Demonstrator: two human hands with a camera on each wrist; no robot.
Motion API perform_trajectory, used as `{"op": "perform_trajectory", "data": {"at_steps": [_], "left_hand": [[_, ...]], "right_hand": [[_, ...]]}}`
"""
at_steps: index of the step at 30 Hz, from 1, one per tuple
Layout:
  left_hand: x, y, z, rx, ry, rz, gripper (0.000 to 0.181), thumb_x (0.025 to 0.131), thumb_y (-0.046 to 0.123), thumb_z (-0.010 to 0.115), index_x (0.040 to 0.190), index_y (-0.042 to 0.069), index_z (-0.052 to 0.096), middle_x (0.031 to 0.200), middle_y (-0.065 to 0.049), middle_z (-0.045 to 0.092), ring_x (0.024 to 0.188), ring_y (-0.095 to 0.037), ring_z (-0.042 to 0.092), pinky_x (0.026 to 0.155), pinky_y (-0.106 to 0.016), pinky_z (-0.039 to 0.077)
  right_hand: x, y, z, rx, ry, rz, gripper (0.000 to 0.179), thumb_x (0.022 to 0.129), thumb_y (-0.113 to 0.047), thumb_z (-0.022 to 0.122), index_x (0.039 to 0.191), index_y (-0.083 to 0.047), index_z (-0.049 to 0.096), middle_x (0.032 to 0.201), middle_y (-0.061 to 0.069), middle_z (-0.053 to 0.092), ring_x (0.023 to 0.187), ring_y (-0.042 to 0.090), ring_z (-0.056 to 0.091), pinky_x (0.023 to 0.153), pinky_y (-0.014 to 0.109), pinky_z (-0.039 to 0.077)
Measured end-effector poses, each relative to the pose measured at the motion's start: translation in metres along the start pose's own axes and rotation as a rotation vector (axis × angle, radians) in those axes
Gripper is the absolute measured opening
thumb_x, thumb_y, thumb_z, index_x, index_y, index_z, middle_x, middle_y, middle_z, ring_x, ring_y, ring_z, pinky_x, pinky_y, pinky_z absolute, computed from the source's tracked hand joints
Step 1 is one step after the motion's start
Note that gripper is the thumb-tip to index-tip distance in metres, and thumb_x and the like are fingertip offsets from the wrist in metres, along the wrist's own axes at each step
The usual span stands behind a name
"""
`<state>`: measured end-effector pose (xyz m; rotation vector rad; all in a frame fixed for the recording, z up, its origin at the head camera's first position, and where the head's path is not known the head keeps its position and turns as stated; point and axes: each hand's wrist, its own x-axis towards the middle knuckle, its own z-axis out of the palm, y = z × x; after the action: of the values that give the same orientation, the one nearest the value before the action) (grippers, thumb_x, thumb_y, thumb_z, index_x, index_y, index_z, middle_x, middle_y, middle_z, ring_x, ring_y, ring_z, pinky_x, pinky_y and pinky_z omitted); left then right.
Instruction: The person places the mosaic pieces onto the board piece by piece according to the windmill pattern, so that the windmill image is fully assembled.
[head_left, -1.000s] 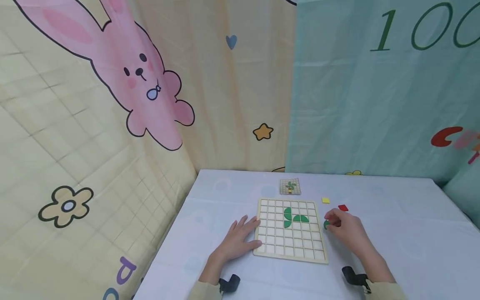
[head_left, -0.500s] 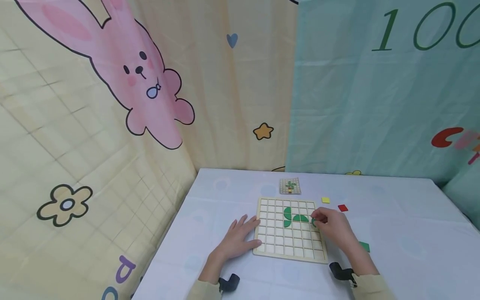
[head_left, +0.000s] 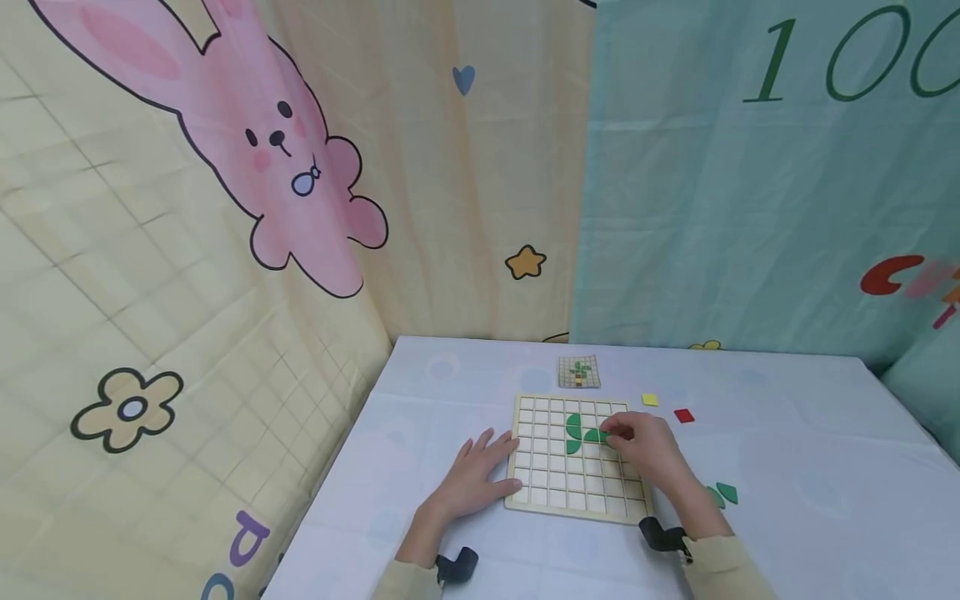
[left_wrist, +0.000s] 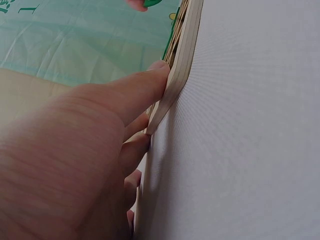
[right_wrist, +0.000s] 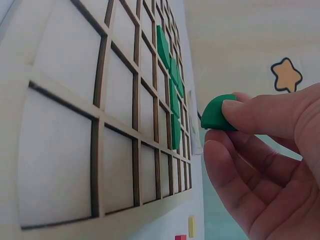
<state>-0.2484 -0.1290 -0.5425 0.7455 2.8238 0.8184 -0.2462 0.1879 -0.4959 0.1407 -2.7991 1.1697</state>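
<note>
My right hand (head_left: 648,450) is over the right part of a wooden grid board (head_left: 551,482). Between thumb and fingers it pinches a green quarter-circle tile (right_wrist: 215,112), raised off the grid in the right wrist view. Several green quarter-circle tiles (head_left: 573,426) lie in cells of the upper middle. My left hand (head_left: 476,475) rests at the board's left edge, its fingers spread. In the left wrist view the left thumb (left_wrist: 145,82) lies against the board's wooden rim (left_wrist: 182,70).
Behind the board lies a small card (head_left: 578,372) with a gridded picture. A yellow square tile (head_left: 649,400) and a red tile (head_left: 683,416) lie past its right corner. More green tiles (head_left: 727,493) sit beside my right forearm. Printed curtains back the white table (head_left: 810,467).
My right hand has carried the green tile leftward from beside the board to over the grid. Green tiles by the right forearm have come into view. The left hand stays put.
</note>
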Motion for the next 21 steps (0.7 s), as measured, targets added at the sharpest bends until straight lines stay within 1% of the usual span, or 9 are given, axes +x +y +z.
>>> {"op": "perform_trajectory", "data": {"at_steps": [5,8,11,14,21], "left_hand": [[-0.001,0.003,-0.002,-0.001,-0.002,-0.004,0.07,0.095,0.052,0.061,0.155,0.022,0.042,0.162,0.006,0.033,0.153,-0.027,0.013,0.122,-0.054,0.006],[-0.002,0.004,-0.003,-0.01,-0.003,-0.003,0.069,0.095,0.051,0.061,0.155,0.022,0.042,0.162,0.006,0.033,0.153,-0.027,0.013,0.123,-0.053,0.006],[-0.002,0.005,-0.003,-0.012,-0.005,-0.003,0.069,0.096,0.05,0.061,0.155,0.021,0.042,0.162,0.005,0.033,0.153,-0.027,0.013,0.123,-0.053,0.006],[-0.002,0.004,-0.003,-0.002,-0.004,-0.002,0.069,0.096,0.051,0.061,0.155,0.022,0.042,0.162,0.006,0.033,0.153,-0.027,0.013,0.123,-0.053,0.006],[-0.001,0.004,-0.003,-0.002,-0.003,-0.003,0.069,0.095,0.05,0.061,0.155,0.021,0.042,0.162,0.005,0.033,0.153,-0.027,0.013,0.123,-0.053,0.006]], "right_hand": [[0.004,-0.004,0.005,0.006,-0.015,-0.017,0.017,0.09,-0.002,0.073,0.106,-0.009,0.077,0.103,0.004,0.072,0.088,0.019,0.064,0.079,0.038,0.058],[0.007,-0.008,0.008,0.004,-0.017,-0.028,0.016,0.09,-0.003,0.074,0.104,-0.01,0.078,0.102,0.003,0.073,0.087,0.018,0.064,0.078,0.037,0.058],[0.01,-0.011,0.01,0.002,-0.02,-0.043,0.018,0.09,-0.001,0.074,0.104,-0.01,0.078,0.103,0.001,0.072,0.088,0.017,0.064,0.078,0.037,0.058],[0.012,-0.014,0.013,0.011,-0.027,-0.041,0.02,0.089,0.0,0.074,0.106,-0.01,0.079,0.104,0.001,0.072,0.089,0.017,0.064,0.079,0.037,0.059],[0.017,-0.019,0.021,0.017,-0.052,-0.048,0.018,0.089,0.0,0.074,0.101,-0.011,0.08,0.099,-0.001,0.072,0.085,0.016,0.063,0.077,0.036,0.058]]}}
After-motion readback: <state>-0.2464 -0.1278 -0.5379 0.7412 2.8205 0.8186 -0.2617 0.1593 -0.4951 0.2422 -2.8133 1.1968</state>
